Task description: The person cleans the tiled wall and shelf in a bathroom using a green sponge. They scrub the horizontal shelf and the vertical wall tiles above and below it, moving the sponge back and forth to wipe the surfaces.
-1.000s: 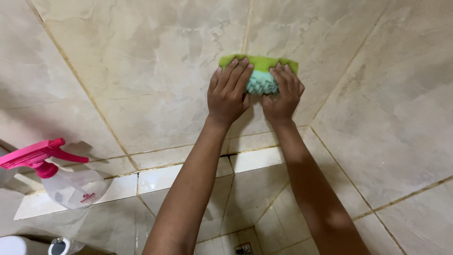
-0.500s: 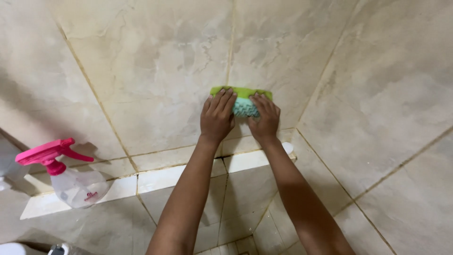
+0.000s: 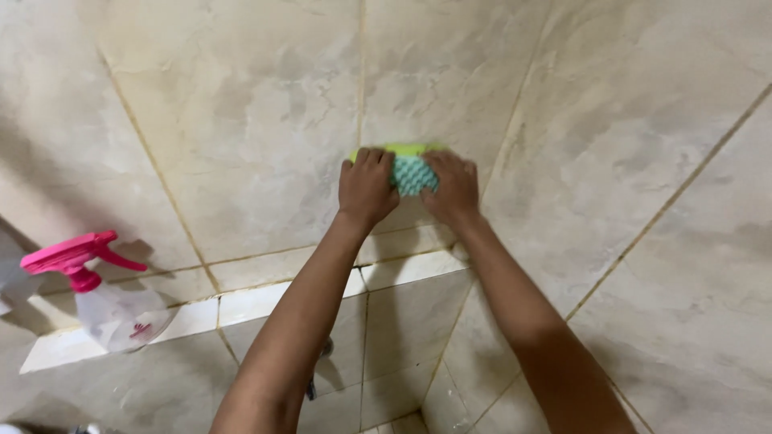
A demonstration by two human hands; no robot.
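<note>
A: Field check. What are your hands doing right now?

B: You're pressing both onto one scrub brush (image 3: 412,170), centre of the frame, slightly above the middle. Your left hand (image 3: 366,186) is lying flat over its left half, fingers close together and curled over the green top edge. Your right hand (image 3: 452,186) is covering the right half the same way. Only the teal ribbed patch between the hands and a strip of yellow-green along the top are showing.

A: And the brush sits where?

B: Flat against the beige marbled wall tile (image 3: 241,120), just right of a vertical grout line (image 3: 359,72) and just above the white ledge (image 3: 265,301) running across the lower left of the frame.

A: How should you be working it?

B: My judgement: you're doing well keeping both palms stacked evenly, so pressure is spreading across the bristles. Keep the brush flat, avoid tipping onto one edge, and work along the grout rather than across it.

A: Counts?

B: One brush, two hands, one spray bottle (image 3: 108,301) with a pink trigger head, standing on the ledge at the far left, well apart from your hands. Nobody else's hands are showing.
</note>
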